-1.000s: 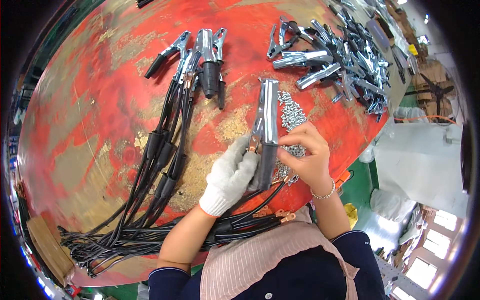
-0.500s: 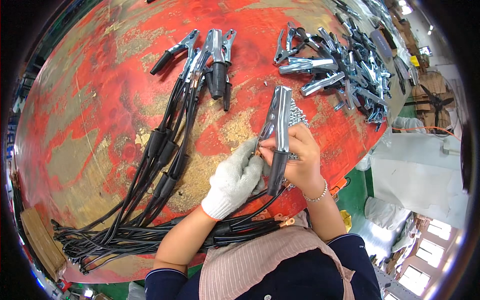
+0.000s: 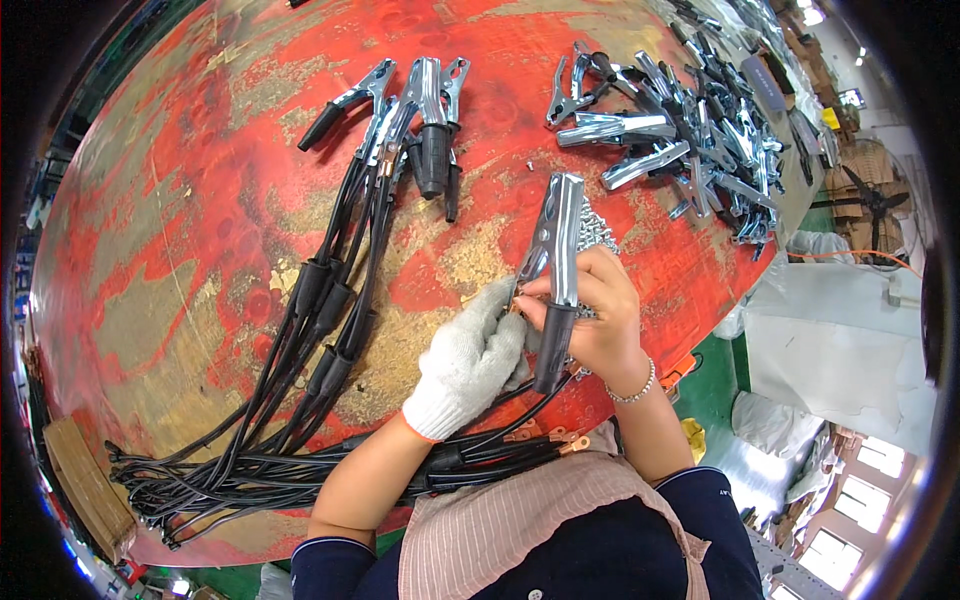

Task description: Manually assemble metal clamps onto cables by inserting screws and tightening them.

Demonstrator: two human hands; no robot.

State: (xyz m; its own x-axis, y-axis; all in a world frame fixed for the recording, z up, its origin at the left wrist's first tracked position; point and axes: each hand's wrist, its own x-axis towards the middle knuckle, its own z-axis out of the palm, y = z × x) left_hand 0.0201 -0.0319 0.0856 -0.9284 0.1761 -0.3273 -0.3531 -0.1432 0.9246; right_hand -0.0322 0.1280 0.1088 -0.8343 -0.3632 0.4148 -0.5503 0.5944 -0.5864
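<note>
A silver battery clamp (image 3: 566, 235) with a black handle sleeve (image 3: 554, 350) stands between my hands, jaws pointing away from me. My left hand (image 3: 465, 355), in a white knit glove, is closed around the clamp's lower side. A bit of copper, apparently a cable lug (image 3: 517, 301), shows at its fingertips. My bare right hand (image 3: 605, 310) reaches in beside the upper handle, thumb and fingers pinched at that copper; anything between them is too small to make out. Beyond the right hand lies a heap of small silver screws (image 3: 597, 232), partly hidden by the clamp.
Clamps joined to black cables (image 3: 330, 365) lie on the left of the worn red table (image 3: 240, 200). More cables with copper lugs (image 3: 572, 444) run along the near edge, against my apron. A large pile of loose clamps (image 3: 700, 150) sits at the far right.
Hardly anything differs. Both hands stay at the clamp, with only a very slight shift of the right fingertips at the copper.
</note>
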